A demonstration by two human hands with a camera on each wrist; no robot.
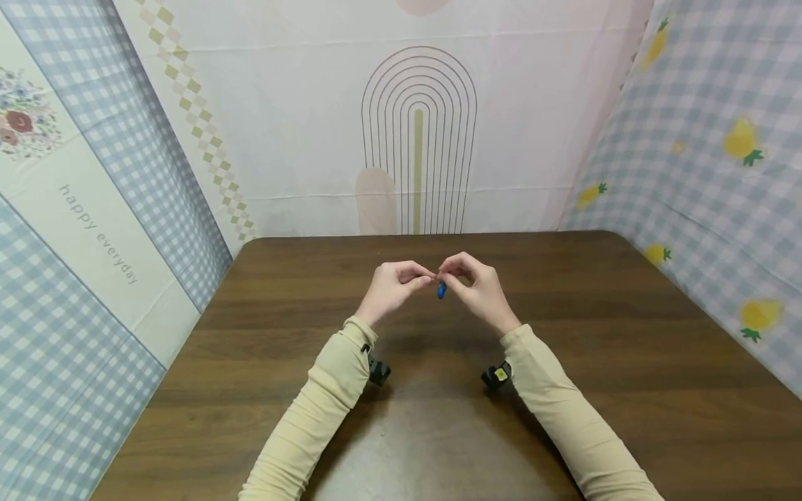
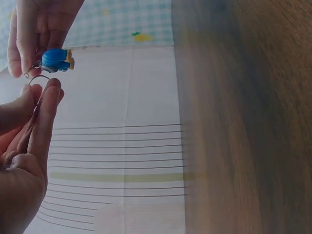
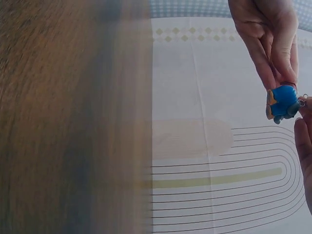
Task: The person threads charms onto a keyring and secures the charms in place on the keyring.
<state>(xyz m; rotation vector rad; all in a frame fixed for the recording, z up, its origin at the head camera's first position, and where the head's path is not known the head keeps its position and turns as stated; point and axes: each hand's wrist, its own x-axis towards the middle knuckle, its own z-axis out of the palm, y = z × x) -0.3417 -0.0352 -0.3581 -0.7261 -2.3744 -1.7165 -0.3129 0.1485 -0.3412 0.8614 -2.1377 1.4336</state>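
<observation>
Both hands meet above the far half of the table, fingertips close together. My left hand (image 1: 390,285) pinches a thin metal key ring (image 2: 40,76) between thumb and fingers. My right hand (image 1: 477,287) pinches the small metal link at the top of a blue figure keychain charm (image 1: 441,290). The charm hangs below the fingertips in the head view; in the left wrist view its yellowish feet stick out. In the right wrist view, the blue charm (image 2: 54,59) overlaps the left fingertips. Fingers partly hide the ring and link.
The brown wooden table (image 1: 282,376) spreads under both arms. A white cloth (image 1: 301,125) with arch lines hangs behind it, with checked cloths on both sides. Each wrist carries a small black camera (image 1: 379,371).
</observation>
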